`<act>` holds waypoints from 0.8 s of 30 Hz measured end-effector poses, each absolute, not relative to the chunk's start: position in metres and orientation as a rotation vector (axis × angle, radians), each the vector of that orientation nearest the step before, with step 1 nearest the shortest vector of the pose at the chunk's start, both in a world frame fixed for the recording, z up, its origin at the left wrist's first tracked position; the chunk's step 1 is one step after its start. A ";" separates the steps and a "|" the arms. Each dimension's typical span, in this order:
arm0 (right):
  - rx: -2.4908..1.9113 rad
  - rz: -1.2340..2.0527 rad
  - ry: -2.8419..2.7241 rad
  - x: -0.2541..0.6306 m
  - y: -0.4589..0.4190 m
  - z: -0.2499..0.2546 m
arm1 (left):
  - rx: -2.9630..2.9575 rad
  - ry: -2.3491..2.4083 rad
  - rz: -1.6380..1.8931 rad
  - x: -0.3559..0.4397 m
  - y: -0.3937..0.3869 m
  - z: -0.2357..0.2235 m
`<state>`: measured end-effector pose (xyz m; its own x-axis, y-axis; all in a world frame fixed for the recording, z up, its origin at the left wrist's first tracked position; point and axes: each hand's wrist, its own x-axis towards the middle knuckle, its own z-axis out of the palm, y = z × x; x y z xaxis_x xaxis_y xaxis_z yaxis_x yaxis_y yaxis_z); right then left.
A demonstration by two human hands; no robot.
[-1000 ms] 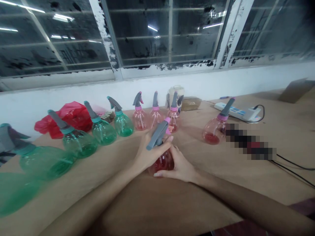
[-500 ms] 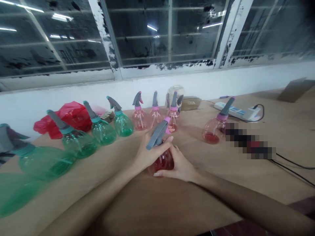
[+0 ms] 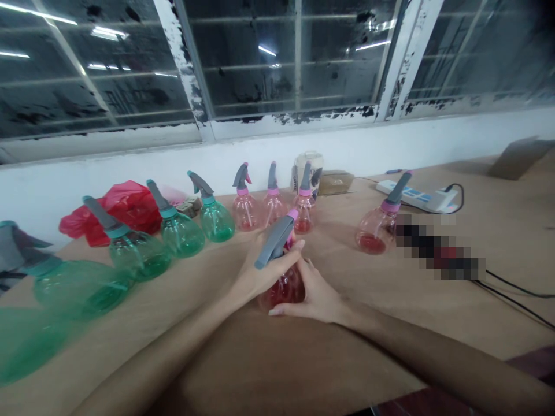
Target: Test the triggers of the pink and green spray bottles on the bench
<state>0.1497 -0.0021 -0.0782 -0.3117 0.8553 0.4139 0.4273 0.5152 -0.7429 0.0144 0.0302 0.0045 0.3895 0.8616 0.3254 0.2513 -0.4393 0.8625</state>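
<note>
A pink spray bottle (image 3: 284, 286) with a grey trigger head and red liquid stands on the wooden table (image 3: 269, 364) in front of me. My left hand (image 3: 255, 274) wraps round its neck and upper body from the left. My right hand (image 3: 316, 294) cups its lower body from the right, fingers curled on it. Both hands are closed on this bottle.
Several green spray bottles (image 3: 180, 231) line the left. Three pink ones (image 3: 271, 202) stand at the back, another pink bottle (image 3: 379, 222) to the right. A red plastic bag (image 3: 124, 208), a cup (image 3: 309, 164), a power strip (image 3: 418, 196) and cables (image 3: 515, 289) lie around.
The grey trigger head has shifted slightly to the left under my left hand. Otherwise the hands and bottles stay where they were.
</note>
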 end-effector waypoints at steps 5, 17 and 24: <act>-1.051 0.663 -1.932 0.150 -0.001 -0.077 | 1.994 0.999 1.094 0.014 0.031 0.004; -1.121 0.490 -1.764 0.136 -0.007 -0.071 | 2.017 1.023 1.214 0.016 0.036 -0.007; -1.291 0.248 -1.837 0.142 -0.014 -0.061 | 2.162 0.928 1.162 0.011 0.038 -0.012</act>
